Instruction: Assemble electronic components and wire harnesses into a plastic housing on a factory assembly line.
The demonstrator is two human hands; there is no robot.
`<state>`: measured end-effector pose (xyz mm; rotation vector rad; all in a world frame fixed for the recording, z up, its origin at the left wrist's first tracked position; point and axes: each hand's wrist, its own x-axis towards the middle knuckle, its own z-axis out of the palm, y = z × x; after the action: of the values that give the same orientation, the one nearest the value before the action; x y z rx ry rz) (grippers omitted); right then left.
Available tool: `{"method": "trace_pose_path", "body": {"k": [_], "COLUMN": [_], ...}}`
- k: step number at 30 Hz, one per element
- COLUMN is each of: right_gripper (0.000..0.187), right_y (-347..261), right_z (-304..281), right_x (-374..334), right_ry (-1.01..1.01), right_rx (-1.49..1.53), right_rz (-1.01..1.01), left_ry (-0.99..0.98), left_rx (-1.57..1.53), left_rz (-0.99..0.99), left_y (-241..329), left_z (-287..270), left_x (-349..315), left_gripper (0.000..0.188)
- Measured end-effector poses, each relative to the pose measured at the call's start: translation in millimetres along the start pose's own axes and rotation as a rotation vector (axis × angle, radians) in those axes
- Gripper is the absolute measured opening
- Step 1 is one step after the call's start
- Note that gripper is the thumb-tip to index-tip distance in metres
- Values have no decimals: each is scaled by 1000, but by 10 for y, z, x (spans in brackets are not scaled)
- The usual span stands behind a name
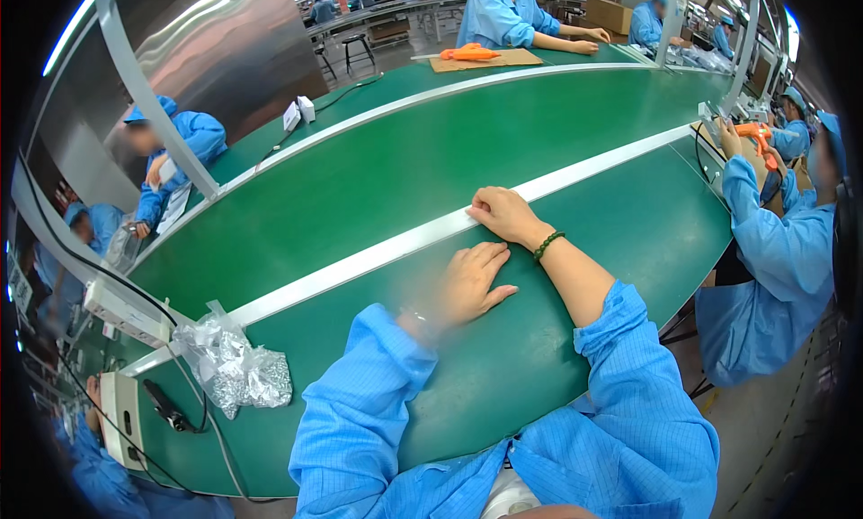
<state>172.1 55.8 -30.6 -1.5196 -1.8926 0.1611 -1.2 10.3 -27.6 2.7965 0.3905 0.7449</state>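
My left hand [472,283] lies palm down on the green worktop [539,339], its fingers stretched out and thumb apart. Nothing shows in it. Just beyond, my right hand [506,214] rests at the white rail [395,249], fingers curled together and their tips touching it. I see nothing held there, though the palm is hidden. A green bead bracelet [548,243] circles my right wrist. The left wrist area is blurred.
Clear plastic bags of small silvery parts [243,368] sit at left, near a black-handled tool [169,406], cables and a beige box [120,420]. Beyond the rail runs a green belt [360,195]. An orange tool [469,53] lies on cardboard opposite. Co-workers sit around; one at right holds an orange electric screwdriver [753,133].
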Motion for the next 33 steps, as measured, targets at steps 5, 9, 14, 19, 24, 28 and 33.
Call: {"method": "trace_pose_path", "body": {"k": [5,9,14,19,24,28,33], "right_gripper": [22,23,23,23,22,22,21], "right_y": [4,2,-7,0,37,118,108], "right_z": [-5,-5,-4,-8,1,75,82], "right_x": [-4,-11,-13,-12,-36,-40,-35], "right_ry": [6,-10,-10,-31,-34,47,13], "right_rx": [-2,-2,8,-25,-59,-42,-19], "right_rz": [-21,-3,-8,15,25,-55,-66], "left_ry": [-42,-18,-51,-52,-69,-274,-143], "left_rx": [-35,-10,-39,-29,3,62,20], "left_rz": [-42,-22,-45,-47,-21,-147,-75], "left_y": [17,6,11,22,16,217,26], "left_z": [-15,15,0,-4,-1,-182,-21], "left_x": [12,-2,-6,-2,3,171,68], "left_gripper": [51,51,51,50,50,49,50]}}
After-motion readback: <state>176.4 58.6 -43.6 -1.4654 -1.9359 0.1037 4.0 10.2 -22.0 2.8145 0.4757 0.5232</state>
